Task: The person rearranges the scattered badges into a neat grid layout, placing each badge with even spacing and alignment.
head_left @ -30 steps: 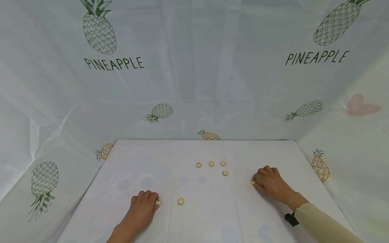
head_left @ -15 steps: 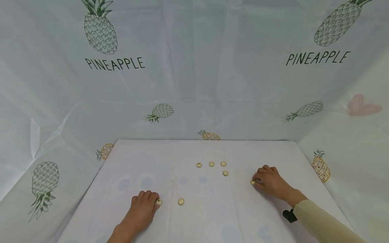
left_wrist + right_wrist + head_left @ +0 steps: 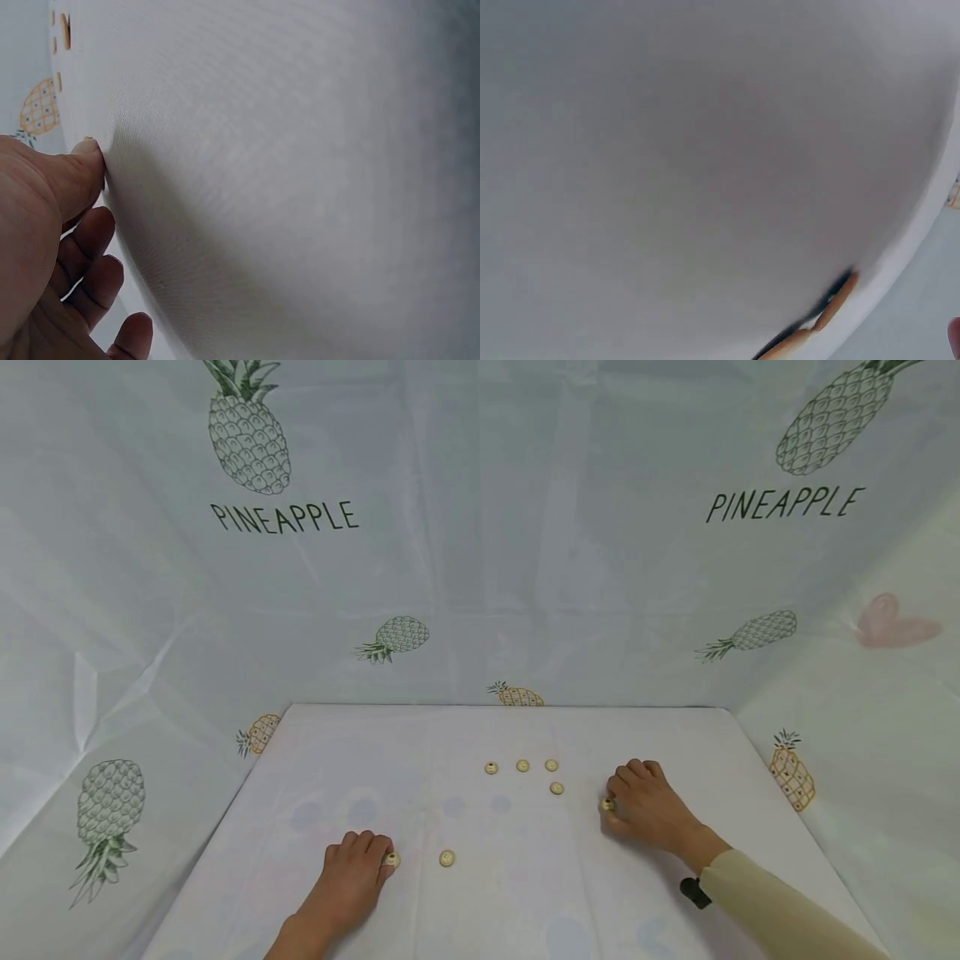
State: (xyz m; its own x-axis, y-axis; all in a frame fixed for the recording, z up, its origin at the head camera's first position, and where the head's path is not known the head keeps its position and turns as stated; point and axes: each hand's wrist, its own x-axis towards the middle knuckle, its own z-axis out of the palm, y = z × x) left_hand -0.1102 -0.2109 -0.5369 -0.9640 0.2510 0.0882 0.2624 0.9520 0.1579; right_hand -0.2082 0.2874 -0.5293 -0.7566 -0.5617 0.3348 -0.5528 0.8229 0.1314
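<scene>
In the head view my left hand (image 3: pixel 347 883) rests low on the left of the table, thumb and fingertips gripping a small round wooden disc (image 3: pixel 392 859) with a dark mark on its face. My right hand (image 3: pixel 648 806) is farther off on the right side and pinches another such disc (image 3: pixel 607 805) at the table surface. One loose disc (image 3: pixel 447 858) lies a little right of the left hand. The left wrist view has my thumb (image 3: pixel 79 172) pressed close at the tabletop, with the held disc hidden. Only a fingertip (image 3: pixel 955 337) shows in the right wrist view.
Toward the back, three discs lie in a row, left (image 3: pixel 491 768), middle (image 3: pixel 522 766) and right (image 3: pixel 552 765), with one more disc (image 3: pixel 557 788) just in front. The white-covered table (image 3: pixel 495 902) meets pineapple-print sheets (image 3: pixel 480 568) at its back and sides.
My right hand has moved left across the table with its disc, toward the back group. The left hand and the loose discs stay where they were.
</scene>
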